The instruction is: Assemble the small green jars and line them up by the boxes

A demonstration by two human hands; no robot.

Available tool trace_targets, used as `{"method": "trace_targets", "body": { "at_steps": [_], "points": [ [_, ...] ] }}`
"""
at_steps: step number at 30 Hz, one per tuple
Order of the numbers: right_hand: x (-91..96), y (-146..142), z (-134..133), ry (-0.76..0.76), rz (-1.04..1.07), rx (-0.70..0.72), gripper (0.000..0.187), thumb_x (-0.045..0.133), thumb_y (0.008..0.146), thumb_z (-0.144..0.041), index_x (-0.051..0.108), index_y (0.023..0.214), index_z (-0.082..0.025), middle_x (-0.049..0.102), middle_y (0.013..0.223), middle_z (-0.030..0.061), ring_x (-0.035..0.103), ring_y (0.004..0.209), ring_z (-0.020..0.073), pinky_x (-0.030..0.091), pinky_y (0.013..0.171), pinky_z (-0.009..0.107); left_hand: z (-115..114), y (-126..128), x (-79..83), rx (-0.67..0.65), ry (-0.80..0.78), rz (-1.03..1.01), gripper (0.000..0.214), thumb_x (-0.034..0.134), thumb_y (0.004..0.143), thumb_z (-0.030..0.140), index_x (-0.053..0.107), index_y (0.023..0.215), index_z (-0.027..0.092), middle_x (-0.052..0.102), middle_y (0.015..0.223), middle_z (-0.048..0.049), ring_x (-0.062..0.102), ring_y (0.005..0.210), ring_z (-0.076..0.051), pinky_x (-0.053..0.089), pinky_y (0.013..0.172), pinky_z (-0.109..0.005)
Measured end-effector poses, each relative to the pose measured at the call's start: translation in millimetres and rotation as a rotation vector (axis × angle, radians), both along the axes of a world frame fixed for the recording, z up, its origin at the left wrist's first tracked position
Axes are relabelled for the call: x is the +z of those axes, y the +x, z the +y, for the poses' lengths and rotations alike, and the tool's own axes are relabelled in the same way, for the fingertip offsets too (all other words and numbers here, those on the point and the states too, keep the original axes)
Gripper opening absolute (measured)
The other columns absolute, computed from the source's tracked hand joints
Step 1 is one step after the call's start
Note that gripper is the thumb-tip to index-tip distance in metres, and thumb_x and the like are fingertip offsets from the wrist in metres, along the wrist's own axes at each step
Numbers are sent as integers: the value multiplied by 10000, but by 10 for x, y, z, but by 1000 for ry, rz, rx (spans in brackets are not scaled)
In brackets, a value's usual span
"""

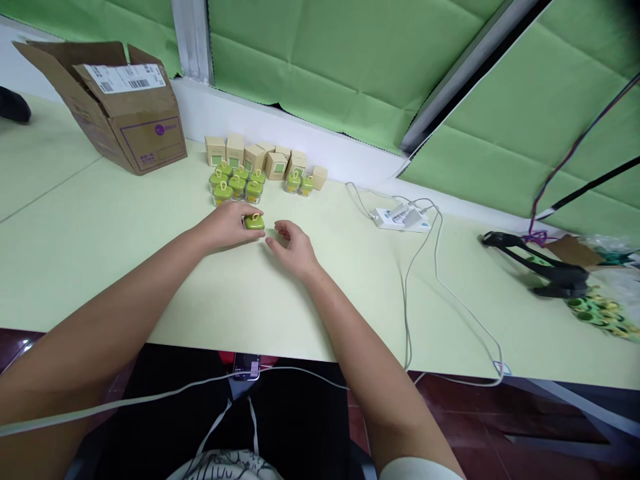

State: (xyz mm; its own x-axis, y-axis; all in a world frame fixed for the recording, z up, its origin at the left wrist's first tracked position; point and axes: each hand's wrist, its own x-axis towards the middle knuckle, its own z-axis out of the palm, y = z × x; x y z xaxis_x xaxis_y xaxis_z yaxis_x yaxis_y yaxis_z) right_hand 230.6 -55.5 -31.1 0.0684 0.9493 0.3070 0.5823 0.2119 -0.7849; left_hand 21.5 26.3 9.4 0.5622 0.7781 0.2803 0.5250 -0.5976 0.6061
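My left hand [227, 225] rests on the pale green table [100, 253] with its fingers closed on a small green jar with a yellow loop on its lid [254, 222]. Just to the right of the jar, my right hand [293, 248] lies on the table, fingers curled loosely and apart, holding nothing. Behind my hands stand several more green jars [237, 183] in a cluster, and behind those a row of small tan cartons [255, 159].
An open cardboard box [125, 107] sits at the back left. A white power strip [400, 219] with plugs and trailing cables lies to the right. A black tool [545, 267] and green items in plastic [600, 310] lie far right. A phone [247, 365] sits in my lap.
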Motion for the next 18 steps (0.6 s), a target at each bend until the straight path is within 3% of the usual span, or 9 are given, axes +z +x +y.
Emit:
{"method": "trace_targets", "body": {
  "at_steps": [8,13,16,18],
  "points": [
    [15,-4,34,97,117,15,382,680,935,-503,731,1220,-254,749,1232,96,702,1016,220,600,918,408,-58,68,-46,-9,-138,-77,630,875,700,536,804,1246,230,801,1025,-44,698,857,-240,546,807,-342],
    [43,-26,69,128,122,39,287,698,930,-501,791,1073,-270,750,1132,66,707,953,203,607,895,386,-102,155,-150,-170,-169,-103,703,883,695,494,734,1342,261,781,1224,-66,715,1063,-286,550,878,-355],
    [68,-7,54,111,93,49,263,683,938,-499,792,975,-261,745,1085,60,707,920,196,607,848,364,-115,150,-178,-161,-219,-105,923,912,661,544,626,1489,254,736,1346,-106,716,1100,-294,562,917,-372],
    [93,51,65,109,26,43,252,664,950,-472,786,970,-252,746,1085,68,701,904,199,600,829,362,-113,131,-178,-157,-220,-116,943,891,688,583,593,1519,251,702,1404,-119,707,1106,-284,563,923,-375]
  ]
}}
